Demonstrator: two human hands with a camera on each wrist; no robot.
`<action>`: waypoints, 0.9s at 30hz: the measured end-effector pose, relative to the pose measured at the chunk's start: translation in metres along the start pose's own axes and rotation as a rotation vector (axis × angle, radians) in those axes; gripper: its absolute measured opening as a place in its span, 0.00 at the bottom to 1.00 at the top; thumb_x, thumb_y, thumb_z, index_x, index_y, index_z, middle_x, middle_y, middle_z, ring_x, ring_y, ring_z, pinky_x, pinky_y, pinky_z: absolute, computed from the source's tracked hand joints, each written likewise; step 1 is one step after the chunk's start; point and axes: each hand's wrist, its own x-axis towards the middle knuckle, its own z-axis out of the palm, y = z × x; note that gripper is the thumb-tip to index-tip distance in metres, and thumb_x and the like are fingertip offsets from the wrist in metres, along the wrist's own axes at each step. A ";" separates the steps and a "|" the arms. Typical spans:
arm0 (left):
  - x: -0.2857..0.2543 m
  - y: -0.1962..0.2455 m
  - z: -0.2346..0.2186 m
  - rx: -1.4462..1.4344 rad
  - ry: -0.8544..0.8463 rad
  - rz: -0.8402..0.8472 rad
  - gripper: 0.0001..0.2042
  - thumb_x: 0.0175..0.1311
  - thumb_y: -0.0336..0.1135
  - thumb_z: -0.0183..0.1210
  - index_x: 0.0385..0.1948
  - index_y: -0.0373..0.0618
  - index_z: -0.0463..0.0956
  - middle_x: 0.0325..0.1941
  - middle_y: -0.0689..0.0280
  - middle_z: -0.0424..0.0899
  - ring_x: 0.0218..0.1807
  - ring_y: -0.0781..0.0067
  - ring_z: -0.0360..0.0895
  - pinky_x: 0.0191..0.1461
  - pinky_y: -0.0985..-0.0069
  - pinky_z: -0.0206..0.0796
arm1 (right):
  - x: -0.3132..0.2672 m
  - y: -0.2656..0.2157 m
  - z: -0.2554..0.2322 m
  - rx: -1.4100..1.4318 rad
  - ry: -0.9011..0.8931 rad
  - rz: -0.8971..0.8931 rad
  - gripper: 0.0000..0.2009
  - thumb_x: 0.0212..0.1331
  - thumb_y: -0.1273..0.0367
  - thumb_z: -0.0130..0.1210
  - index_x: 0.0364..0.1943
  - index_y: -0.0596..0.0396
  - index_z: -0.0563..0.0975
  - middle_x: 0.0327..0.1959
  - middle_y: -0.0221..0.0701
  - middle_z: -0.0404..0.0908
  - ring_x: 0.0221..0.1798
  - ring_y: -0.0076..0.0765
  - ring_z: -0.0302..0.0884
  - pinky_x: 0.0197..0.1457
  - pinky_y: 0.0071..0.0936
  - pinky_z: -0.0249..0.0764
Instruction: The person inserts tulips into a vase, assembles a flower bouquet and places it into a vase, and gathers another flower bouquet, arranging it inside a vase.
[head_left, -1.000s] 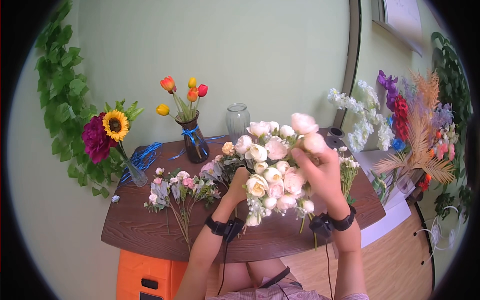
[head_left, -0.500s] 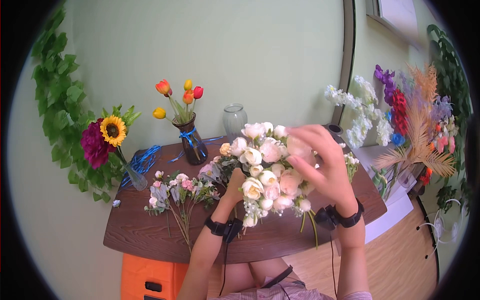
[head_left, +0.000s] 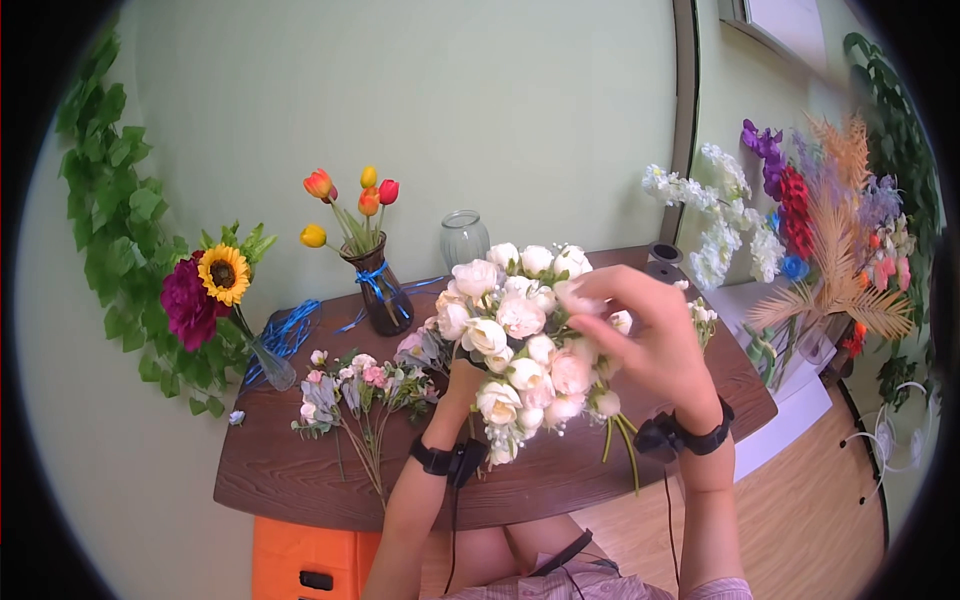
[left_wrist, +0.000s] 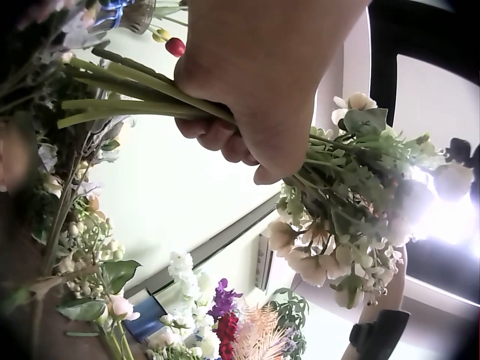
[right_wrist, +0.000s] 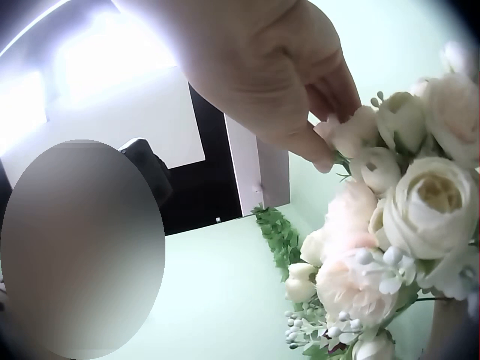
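A bouquet of white and pale pink artificial roses (head_left: 522, 318) is held up over the table in front of me. My left hand (left_wrist: 251, 97) grips its green stems (left_wrist: 135, 94) in a closed fist; in the head view the blooms cover much of that hand. At the bouquet's right side, my right hand (head_left: 655, 335) has thumb and fingertips around a pale pink bloom (right_wrist: 355, 133). White buds and small white berries (right_wrist: 341, 326) fill the gaps between the larger flowers.
On the brown table (head_left: 300, 455) lie pink flower sprays (head_left: 365, 385) and blue ribbon (head_left: 288, 345). Behind stand a tulip vase (head_left: 385, 300), a clear glass jar (head_left: 465, 238) and a sunflower vase (head_left: 270, 360). Mixed flowers (head_left: 820, 270) stand at the right.
My right hand came off the upper-right blooms, opened its fingers, and is now around a bloom at the right side. The bouquet has turned somewhat in my left hand, which still grips the stems.
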 end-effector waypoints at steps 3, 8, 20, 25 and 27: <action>0.009 0.000 0.003 -0.025 0.013 -0.008 0.10 0.49 0.35 0.56 0.29 0.40 0.70 0.24 0.63 0.71 0.25 0.69 0.68 0.29 0.75 0.58 | 0.001 0.000 0.009 -0.027 -0.026 -0.066 0.09 0.45 0.75 0.59 0.33 0.58 0.74 0.34 0.33 0.74 0.28 0.31 0.74 0.30 0.22 0.72; 0.011 0.000 0.000 -0.069 0.041 -0.016 0.09 0.49 0.35 0.56 0.28 0.41 0.69 0.23 0.64 0.70 0.24 0.70 0.66 0.28 0.76 0.56 | -0.001 -0.008 0.010 -0.075 -0.019 -0.054 0.07 0.46 0.76 0.57 0.31 0.57 0.74 0.36 0.33 0.71 0.28 0.32 0.74 0.30 0.22 0.72; 0.008 -0.004 0.003 -0.192 0.110 -0.046 0.07 0.51 0.34 0.55 0.26 0.43 0.67 0.21 0.67 0.66 0.21 0.73 0.62 0.25 0.77 0.53 | -0.007 -0.004 0.030 -0.140 0.072 -0.163 0.09 0.41 0.74 0.60 0.20 0.55 0.69 0.20 0.31 0.66 0.23 0.36 0.68 0.23 0.28 0.65; 0.005 -0.005 0.004 -0.241 0.144 -0.058 0.07 0.52 0.34 0.54 0.25 0.44 0.66 0.19 0.68 0.65 0.20 0.74 0.61 0.24 0.78 0.51 | -0.005 -0.002 0.034 -0.251 0.126 -0.261 0.08 0.40 0.72 0.61 0.21 0.54 0.71 0.23 0.29 0.70 0.25 0.35 0.69 0.26 0.28 0.66; 0.002 -0.005 0.004 -0.260 0.158 -0.062 0.06 0.53 0.34 0.54 0.25 0.44 0.66 0.19 0.68 0.64 0.20 0.74 0.60 0.24 0.78 0.51 | -0.005 -0.004 0.033 -0.262 0.130 -0.292 0.07 0.40 0.72 0.61 0.22 0.53 0.72 0.24 0.28 0.71 0.26 0.35 0.69 0.27 0.27 0.67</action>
